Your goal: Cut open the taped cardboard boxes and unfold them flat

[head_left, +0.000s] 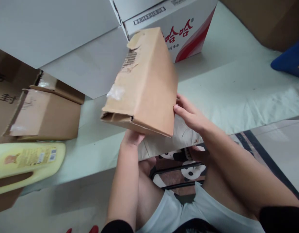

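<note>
A brown cardboard box (155, 87) is tilted up in front of me, above the cloth-covered surface. Torn paper, a printed barcode and a piece of clear tape mark its upper left face, and a gap shows in the flaps at the near end. My left hand (134, 137) supports the box from below, most of its fingers hidden underneath. On the right side, my right hand (188, 113) grips the box's edge, with thumb and fingertips against the cardboard.
Behind the box stands a white carton with red lettering (185, 32), beside stacked plain white boxes (86, 61). Smaller brown boxes (59, 113) and a yellow jug (30, 161) sit at left. A blue object (290, 60) lies far right on the pale green cloth (236, 90).
</note>
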A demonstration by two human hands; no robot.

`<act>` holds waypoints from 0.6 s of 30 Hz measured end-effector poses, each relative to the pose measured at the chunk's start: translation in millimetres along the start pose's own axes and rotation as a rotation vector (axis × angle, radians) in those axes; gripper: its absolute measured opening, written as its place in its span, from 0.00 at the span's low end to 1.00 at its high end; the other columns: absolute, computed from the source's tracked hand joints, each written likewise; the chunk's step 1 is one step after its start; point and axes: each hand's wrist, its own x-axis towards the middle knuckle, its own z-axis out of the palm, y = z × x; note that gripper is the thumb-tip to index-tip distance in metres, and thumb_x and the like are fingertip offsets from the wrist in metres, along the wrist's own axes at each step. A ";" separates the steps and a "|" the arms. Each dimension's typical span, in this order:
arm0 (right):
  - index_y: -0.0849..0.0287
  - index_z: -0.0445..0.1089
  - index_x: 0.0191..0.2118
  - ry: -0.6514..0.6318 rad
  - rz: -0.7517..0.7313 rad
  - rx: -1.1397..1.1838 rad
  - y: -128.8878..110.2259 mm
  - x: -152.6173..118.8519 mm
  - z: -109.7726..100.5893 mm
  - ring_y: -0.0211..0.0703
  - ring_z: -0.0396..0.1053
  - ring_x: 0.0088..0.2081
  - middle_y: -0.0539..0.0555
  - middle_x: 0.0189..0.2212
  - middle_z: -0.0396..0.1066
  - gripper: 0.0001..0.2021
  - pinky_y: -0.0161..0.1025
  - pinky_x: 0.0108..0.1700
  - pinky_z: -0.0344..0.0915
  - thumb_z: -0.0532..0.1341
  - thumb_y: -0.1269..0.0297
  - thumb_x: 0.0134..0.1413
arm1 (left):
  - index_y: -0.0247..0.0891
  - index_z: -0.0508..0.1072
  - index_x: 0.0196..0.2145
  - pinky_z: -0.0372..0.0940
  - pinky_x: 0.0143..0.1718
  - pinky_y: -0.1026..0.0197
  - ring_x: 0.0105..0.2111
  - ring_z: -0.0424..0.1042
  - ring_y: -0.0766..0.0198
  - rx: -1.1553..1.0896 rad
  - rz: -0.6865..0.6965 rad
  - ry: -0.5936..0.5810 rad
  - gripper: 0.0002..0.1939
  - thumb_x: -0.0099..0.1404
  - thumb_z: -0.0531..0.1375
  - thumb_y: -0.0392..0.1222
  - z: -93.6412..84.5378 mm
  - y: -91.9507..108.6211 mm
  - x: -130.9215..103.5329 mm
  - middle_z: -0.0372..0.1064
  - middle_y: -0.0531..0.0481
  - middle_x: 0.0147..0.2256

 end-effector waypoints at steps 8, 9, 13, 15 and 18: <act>0.42 0.53 0.65 0.134 0.072 0.154 8.4 3.2 -2.3 0.51 0.71 0.57 0.56 0.64 0.63 0.32 0.54 0.59 0.70 0.59 0.43 0.59 | 0.52 0.78 0.49 0.72 0.47 0.57 0.55 0.71 0.53 0.136 0.516 0.079 0.27 0.51 0.70 0.57 -10.9 36.5 -21.7 0.76 0.52 0.51; 0.43 0.54 0.65 0.128 0.073 0.150 9.6 3.6 -0.8 0.52 0.71 0.57 0.56 0.64 0.62 0.31 0.56 0.60 0.69 0.60 0.44 0.58 | 0.51 0.79 0.47 0.72 0.43 0.60 0.52 0.73 0.55 0.201 0.536 0.122 0.27 0.48 0.73 0.53 -13.9 35.7 -20.6 0.76 0.51 0.50; 0.47 0.53 0.67 0.127 0.239 0.041 13.0 3.7 4.9 0.56 0.71 0.57 0.61 0.63 0.64 0.37 0.61 0.62 0.64 0.65 0.48 0.54 | 0.45 0.77 0.44 0.63 0.29 0.67 0.35 0.72 0.65 0.388 0.548 0.312 0.25 0.46 0.73 0.45 -25.6 23.7 -4.5 0.75 0.50 0.41; 0.50 0.50 0.70 0.101 0.335 -0.013 11.9 2.3 6.2 0.57 0.71 0.55 0.62 0.56 0.71 0.43 0.62 0.63 0.62 0.66 0.47 0.52 | 0.45 0.75 0.47 0.58 0.23 0.67 0.28 0.68 0.68 0.418 0.515 0.404 0.24 0.51 0.70 0.46 -29.9 19.6 4.3 0.74 0.51 0.37; 0.51 0.47 0.71 0.062 0.338 0.036 6.5 -0.1 8.1 0.55 0.74 0.51 0.57 0.46 0.77 0.47 0.62 0.63 0.61 0.68 0.47 0.50 | 0.45 0.71 0.49 0.57 0.23 0.67 0.26 0.66 0.68 0.376 0.508 0.507 0.23 0.56 0.67 0.49 -34.9 18.4 12.1 0.73 0.52 0.37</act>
